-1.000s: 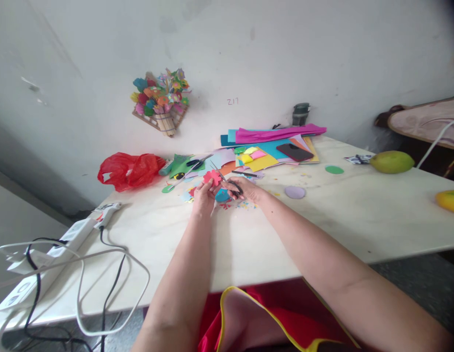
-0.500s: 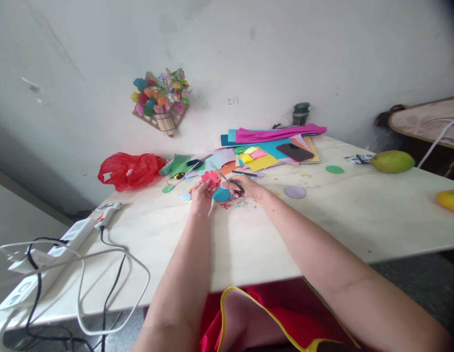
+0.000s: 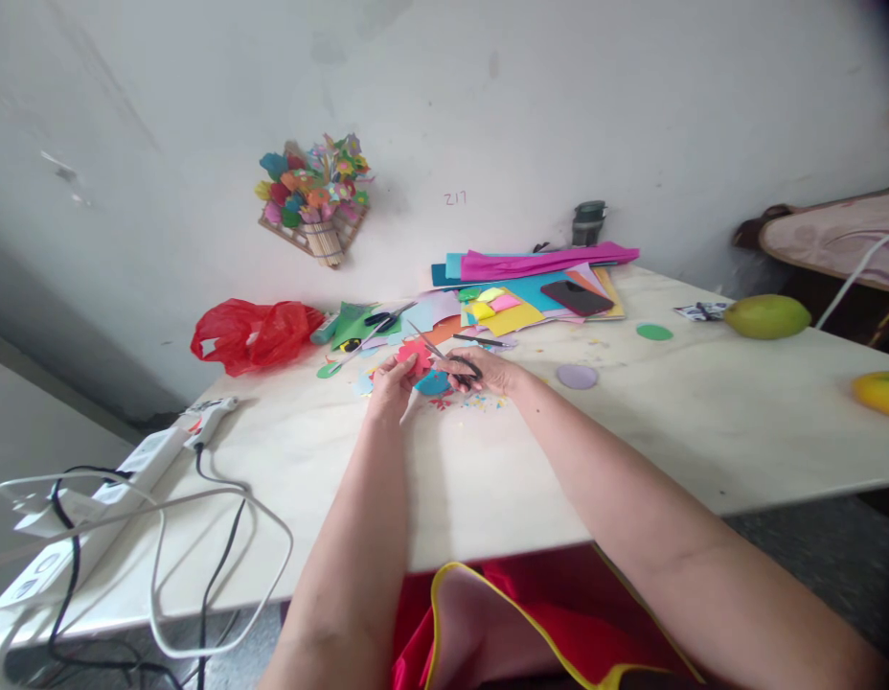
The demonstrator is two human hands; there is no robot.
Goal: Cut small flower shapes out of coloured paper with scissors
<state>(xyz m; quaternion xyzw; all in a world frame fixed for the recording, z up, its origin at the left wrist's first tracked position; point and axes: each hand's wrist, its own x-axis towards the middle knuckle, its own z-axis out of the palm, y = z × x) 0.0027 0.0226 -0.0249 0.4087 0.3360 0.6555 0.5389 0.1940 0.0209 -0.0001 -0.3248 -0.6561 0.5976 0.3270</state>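
Note:
Between the fingers of my left hand (image 3: 392,386) is a red paper flower (image 3: 416,356) with a scalloped edge. My right hand (image 3: 488,370) is closed round the dark handles of a pair of scissors (image 3: 428,342), whose blades point away to the upper left and lie against the flower's right side. Whether the blades cut into the paper is too small to tell. Under the hands lie a blue paper circle (image 3: 434,383) and red paper scraps (image 3: 440,404). Small coloured snippets (image 3: 488,402) are scattered near my right hand.
A red plastic bag (image 3: 254,333) and second scissors (image 3: 379,319) lie at the back left. Coloured sheets (image 3: 523,316), a phone (image 3: 578,298) and a pen (image 3: 482,340) are behind the hands. A mango (image 3: 767,316) sits right; a power strip (image 3: 118,503) with cables lies left.
My left hand has shifted slightly left and turned the red flower a little. The scissors now overlap the flower's right edge; my right hand stays almost in place.

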